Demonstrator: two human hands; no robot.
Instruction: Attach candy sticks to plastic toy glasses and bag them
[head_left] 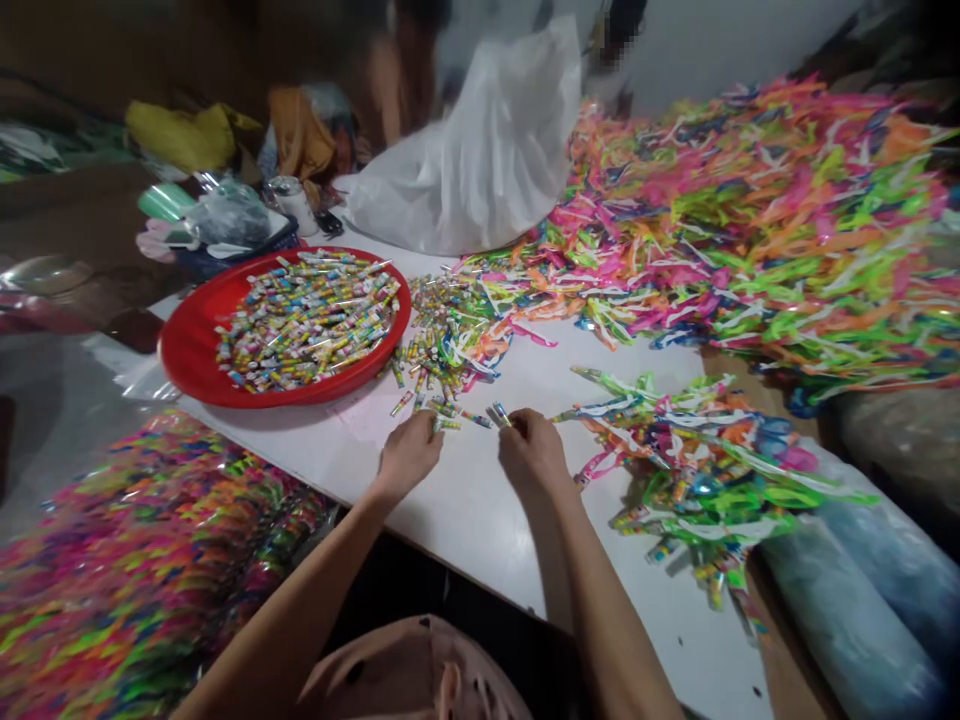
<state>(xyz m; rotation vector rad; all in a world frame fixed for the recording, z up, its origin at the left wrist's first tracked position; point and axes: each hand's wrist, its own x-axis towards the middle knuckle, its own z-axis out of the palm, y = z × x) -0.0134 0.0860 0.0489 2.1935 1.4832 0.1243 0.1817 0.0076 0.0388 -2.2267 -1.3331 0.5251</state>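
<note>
On the white table (465, 510), flanked by a heap of neon strips (750, 230) and a red tray (187, 350) of small tubes (307, 320), the left hand (409, 452) is rested with fingers curled together near the right hand (534, 455), by whose fingertips one tube (501, 413) is pinched.

Under the left hand (409, 452) and the right hand (531, 455) runs 1 white table (465, 500), glossy, with a soft glare on its top just nearer than the right hand. Far beyond both hands a pale wall (712, 40) closes the room, and a white plastic bag (487, 150) slumps before it. Up and away from the left hand the corner is dim and brown, with a yellow cloth (184, 135) and a tin can (289, 195) among clutter.
</note>
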